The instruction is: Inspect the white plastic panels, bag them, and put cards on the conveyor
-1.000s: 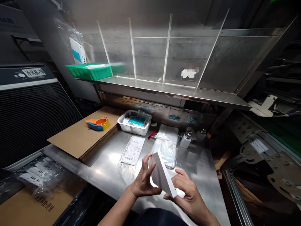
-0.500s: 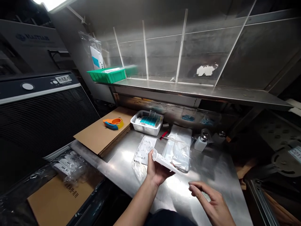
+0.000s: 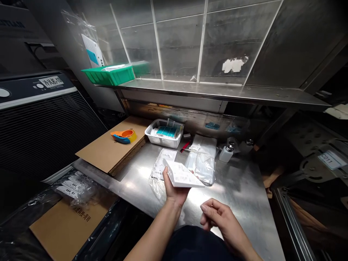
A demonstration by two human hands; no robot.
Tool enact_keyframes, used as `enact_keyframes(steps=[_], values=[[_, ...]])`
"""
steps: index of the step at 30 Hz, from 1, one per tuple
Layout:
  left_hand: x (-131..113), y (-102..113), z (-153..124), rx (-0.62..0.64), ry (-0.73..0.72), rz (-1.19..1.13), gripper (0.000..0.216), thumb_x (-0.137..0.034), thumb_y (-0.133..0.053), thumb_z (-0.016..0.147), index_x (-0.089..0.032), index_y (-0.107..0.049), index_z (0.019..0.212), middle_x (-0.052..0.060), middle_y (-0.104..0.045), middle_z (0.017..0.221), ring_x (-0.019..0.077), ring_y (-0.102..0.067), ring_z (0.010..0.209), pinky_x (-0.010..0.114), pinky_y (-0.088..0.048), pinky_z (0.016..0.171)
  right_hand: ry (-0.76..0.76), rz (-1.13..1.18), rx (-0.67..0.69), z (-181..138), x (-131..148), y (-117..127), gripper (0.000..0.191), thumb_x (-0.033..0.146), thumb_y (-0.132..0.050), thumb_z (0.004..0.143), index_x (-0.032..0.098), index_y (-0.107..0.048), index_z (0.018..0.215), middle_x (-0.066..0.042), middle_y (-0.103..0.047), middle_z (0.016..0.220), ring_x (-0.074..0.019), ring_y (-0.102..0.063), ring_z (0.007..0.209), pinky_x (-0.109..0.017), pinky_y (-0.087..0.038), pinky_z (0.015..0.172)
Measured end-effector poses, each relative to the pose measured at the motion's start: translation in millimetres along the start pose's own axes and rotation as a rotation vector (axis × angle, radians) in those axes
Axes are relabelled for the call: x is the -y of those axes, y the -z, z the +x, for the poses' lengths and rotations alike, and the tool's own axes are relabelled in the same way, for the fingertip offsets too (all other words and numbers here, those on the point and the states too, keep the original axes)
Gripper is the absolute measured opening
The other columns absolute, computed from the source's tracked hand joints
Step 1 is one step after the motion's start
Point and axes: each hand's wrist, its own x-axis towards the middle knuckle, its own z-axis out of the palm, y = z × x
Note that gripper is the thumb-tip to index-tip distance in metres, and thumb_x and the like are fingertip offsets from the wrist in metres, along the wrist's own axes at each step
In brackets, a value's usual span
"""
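My left hand [image 3: 175, 193] is closed around a white angled plastic panel [image 3: 183, 174], thumb at its left end and fingers underneath. The panel is held tilted above the steel bench, with faint marks or openings across its face. To its lower right, apart from it, my right hand [image 3: 221, 219] has its fingers curled and pressed together; whether anything is between them is hidden. Behind the panel lie a bagged white plate with small holes [image 3: 163, 165] and a stack of clear plastic bags [image 3: 202, 156].
Cardboard sheets [image 3: 108, 156] at the left carry an orange-and-blue tape dispenser [image 3: 123, 136]. A white bin [image 3: 164, 141], a red pen-like tool [image 3: 185, 146] and a pump bottle [image 3: 226, 154] stand along the back. Above, a shelf [image 3: 174, 86] holds a green tray [image 3: 108, 77].
The white panel has turned, so its broad face now shows more. My right hand has moved left and its fingers have curled in. The camera view has shifted slightly.
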Motion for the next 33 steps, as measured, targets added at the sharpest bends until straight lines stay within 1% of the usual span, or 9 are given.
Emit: enact_keyframes(steps=[3, 6, 14, 21, 23, 25, 27, 29, 33], values=[[4, -8, -5, 0.068, -0.212, 0.035, 0.058, -0.062, -0.039, 0.078, -0.021, -0.052, 0.116, 0.008, -0.063, 0.095, 0.0301, -0.058, 0.096, 0.045, -0.047, 0.082, -0.153, 0.396, 0.126, 7, 13, -20, 0.027, 0.035, -0.064, 0.079, 0.016, -0.060, 0.098, -0.007, -0.066, 0.082, -0.0147, -0.062, 0.069, -0.023, -0.047, 0.055], [4, -14, -10, 0.082, -0.237, 0.075, 0.064, -0.063, -0.034, 0.078, -0.017, -0.052, 0.120, 0.011, -0.063, 0.106, 0.0314, -0.056, 0.102, 0.043, -0.048, 0.082, -0.155, 0.531, 0.210, 16, 24, -39, 0.026, 0.029, -0.065, 0.077, 0.012, -0.061, 0.096, -0.011, -0.066, 0.090, -0.0151, -0.063, 0.076, -0.023, -0.050, 0.060], [-3, -10, -13, 0.020, -0.281, 0.286, 0.078, -0.069, -0.018, 0.076, -0.017, -0.053, 0.122, 0.012, -0.062, 0.112, 0.0347, -0.055, 0.106, 0.047, -0.050, 0.079, -0.167, 0.531, 0.153, 23, 25, -56, 0.019, 0.021, -0.069, 0.072, 0.011, -0.061, 0.087, -0.008, -0.066, 0.082, -0.0127, -0.062, 0.068, -0.023, -0.051, 0.060], [-3, 4, -4, 0.159, -0.255, 0.004, 0.063, -0.061, -0.033, 0.078, -0.022, -0.054, 0.122, 0.009, -0.064, 0.112, 0.0301, -0.058, 0.103, 0.039, -0.051, 0.081, -0.164, 0.473, 0.142, 18, 15, -58, 0.021, 0.017, -0.069, 0.068, 0.009, -0.061, 0.086, -0.009, -0.067, 0.082, -0.0110, -0.061, 0.065, -0.022, -0.049, 0.061], [-12, 10, 0, 0.205, -0.263, -0.056, 0.058, -0.057, -0.034, 0.081, -0.022, -0.053, 0.123, 0.008, -0.063, 0.114, 0.0285, -0.058, 0.104, 0.039, -0.049, 0.084, -0.159, 0.357, 0.213, 25, 5, -50, 0.024, 0.019, -0.069, 0.067, 0.011, -0.060, 0.088, -0.009, -0.068, 0.081, -0.0127, -0.062, 0.062, -0.024, -0.049, 0.059], [-25, 22, 3, 0.210, -0.275, -0.070, 0.053, -0.053, -0.035, 0.083, -0.024, -0.051, 0.125, 0.006, -0.062, 0.116, 0.0276, -0.058, 0.105, 0.041, -0.047, 0.089, -0.100, 0.046, 0.224, 40, -7, -33, 0.024, 0.025, -0.064, 0.072, 0.012, -0.058, 0.092, -0.008, -0.068, 0.076, -0.0156, -0.064, 0.060, -0.027, -0.049, 0.058], [-35, 39, 6, 0.170, -0.263, -0.060, 0.050, -0.052, -0.040, 0.083, -0.028, -0.049, 0.126, 0.004, -0.062, 0.117, 0.0282, -0.057, 0.105, 0.044, -0.044, 0.092, 0.045, -0.445, 0.083, 63, -18, -6, 0.020, 0.029, -0.051, 0.082, 0.014, -0.060, 0.092, -0.006, -0.067, 0.073, -0.0168, -0.064, 0.062, -0.029, -0.049, 0.063], [-40, 58, 4, 0.122, -0.207, -0.045, 0.051, -0.054, -0.046, 0.081, -0.031, -0.048, 0.126, 0.004, -0.062, 0.117, 0.0296, -0.057, 0.105, 0.048, -0.041, 0.094, 0.182, -0.846, -0.108, 90, -26, 22, 0.024, 0.028, -0.041, 0.088, 0.016, -0.061, 0.094, -0.008, -0.067, 0.084, -0.0201, -0.063, 0.080, -0.034, -0.046, 0.077], [-31, 87, -7, 0.036, -0.044, 0.013, 0.057, -0.056, -0.051, 0.079, -0.028, -0.045, 0.128, 0.009, -0.062, 0.114, 0.0336, -0.057, 0.105, 0.055, -0.041, 0.091, 0.205, -1.079, -0.249, 136, -39, 57, 0.023, 0.012, -0.049, 0.079, 0.012, -0.062, 0.099, -0.018, -0.058, 0.112, -0.0313, -0.043, 0.115, -0.044, -0.030, 0.096]])
